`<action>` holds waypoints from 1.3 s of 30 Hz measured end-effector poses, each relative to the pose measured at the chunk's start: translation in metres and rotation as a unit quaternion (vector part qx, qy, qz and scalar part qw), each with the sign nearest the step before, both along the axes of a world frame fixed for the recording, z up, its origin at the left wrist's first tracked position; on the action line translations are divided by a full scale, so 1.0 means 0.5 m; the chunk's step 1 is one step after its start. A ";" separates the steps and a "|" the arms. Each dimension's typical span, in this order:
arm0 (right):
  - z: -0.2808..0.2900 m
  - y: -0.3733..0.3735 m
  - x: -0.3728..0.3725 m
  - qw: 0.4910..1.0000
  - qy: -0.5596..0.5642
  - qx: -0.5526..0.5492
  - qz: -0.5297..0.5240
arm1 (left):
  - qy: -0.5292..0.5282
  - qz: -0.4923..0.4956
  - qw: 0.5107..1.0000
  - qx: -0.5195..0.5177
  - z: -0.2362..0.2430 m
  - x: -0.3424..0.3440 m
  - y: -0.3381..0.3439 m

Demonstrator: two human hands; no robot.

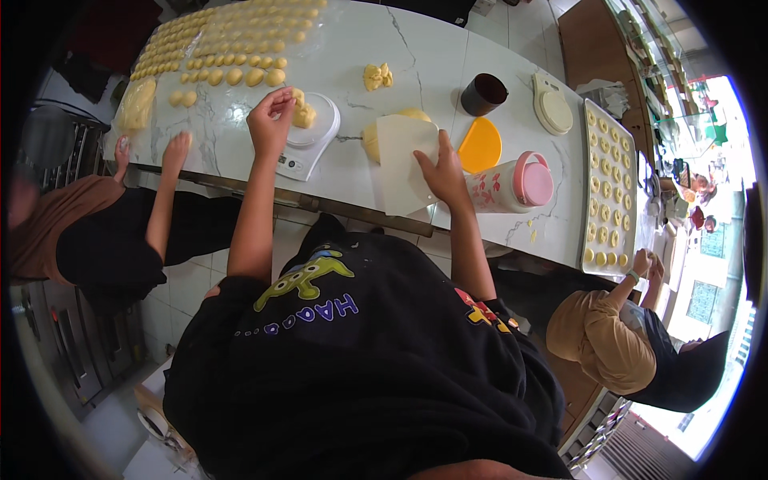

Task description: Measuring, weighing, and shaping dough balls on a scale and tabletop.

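Note:
My left hand (270, 120) pinches a small piece of yellow dough (298, 96) above a white kitchen scale (318, 140). Another dough piece (304, 117) sits on the scale's plate, touching or close under the pinched bit. My right hand (444, 172) grips the right edge of a flat white dough scraper (406, 164), thumb on top; its other fingers are partly hidden. The scraper covers much of a large yellow dough lump (370, 142). Beyond it lies a loose dough scrap (378, 77).
Right of my hand are an orange scraper (480, 146), dark cup (484, 94), pink-lidded jug (512, 184) and second scale (552, 108). A tray (586, 200) holds ring-shaped dough. Dough balls (234, 76) line the far left. People stand at both sides, one with hands (178, 152) at the table.

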State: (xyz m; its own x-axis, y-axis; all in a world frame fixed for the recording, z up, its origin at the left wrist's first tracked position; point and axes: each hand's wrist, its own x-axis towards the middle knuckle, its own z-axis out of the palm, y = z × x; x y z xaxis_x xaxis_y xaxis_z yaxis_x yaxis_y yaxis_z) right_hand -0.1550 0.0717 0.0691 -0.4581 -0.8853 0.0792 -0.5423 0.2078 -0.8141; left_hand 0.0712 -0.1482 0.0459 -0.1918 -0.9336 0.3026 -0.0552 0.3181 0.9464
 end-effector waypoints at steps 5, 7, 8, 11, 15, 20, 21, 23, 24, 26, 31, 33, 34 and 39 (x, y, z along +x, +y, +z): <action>0.018 -0.014 0.015 0.999 -0.020 0.021 -0.032 | -0.347 -0.056 0.932 -0.090 -0.022 0.019 -0.033; 0.024 -0.013 0.032 0.999 0.003 -0.001 -0.050 | -0.417 -0.042 0.895 -0.154 -0.003 0.009 -0.025; 0.023 -0.008 0.036 0.998 0.001 0.003 -0.057 | -0.417 -0.051 0.894 -0.152 0.011 0.001 -0.011; 0.017 -0.003 0.025 0.996 -0.007 -0.029 -0.081 | -0.169 -0.101 0.967 -0.161 0.043 -0.041 0.030; 0.020 0.010 0.022 0.991 0.014 -0.026 -0.132 | -0.188 -0.280 0.936 -0.097 -0.025 -0.099 0.081; 0.048 0.012 0.056 0.988 0.058 0.000 -0.144 | -0.256 -0.368 0.875 -0.182 -0.126 -0.135 0.109; 0.052 0.016 0.064 0.988 0.053 -0.001 -0.144 | -0.259 -0.373 0.878 -0.150 -0.122 -0.137 0.114; 0.047 0.022 0.076 0.988 0.046 0.003 -0.148 | -0.261 -0.382 0.879 -0.113 -0.114 -0.132 0.123; 0.043 0.020 0.078 0.987 0.052 0.008 -0.154 | -0.249 -0.390 0.880 -0.106 -0.107 -0.129 0.123; 0.036 0.021 0.090 0.985 0.055 0.016 -0.164 | -0.237 -0.401 0.879 -0.097 -0.098 -0.120 0.129; 0.070 -0.028 0.138 0.985 0.073 0.077 -0.136 | -0.137 -0.266 0.950 0.090 -0.119 -0.109 0.137; 0.071 -0.053 0.156 0.978 0.102 0.098 -0.153 | -0.145 -0.264 0.952 0.051 -0.118 -0.109 0.148; 0.072 -0.066 0.167 0.969 0.132 0.119 -0.171 | -0.153 -0.263 0.953 0.011 -0.111 -0.108 0.154; 0.078 -0.130 0.208 0.940 0.207 0.239 -0.128 | -0.166 -0.256 0.952 -0.028 -0.128 -0.098 0.138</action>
State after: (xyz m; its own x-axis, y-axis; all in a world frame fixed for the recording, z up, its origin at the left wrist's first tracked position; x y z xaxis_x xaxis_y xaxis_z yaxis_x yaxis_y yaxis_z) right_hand -0.0507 0.0068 0.1082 -0.6788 -0.7298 -0.0817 -0.6742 0.6634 -0.3246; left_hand 0.0221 -0.0792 -0.0179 -0.7106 -0.6767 0.1926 -0.1722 0.4328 0.8849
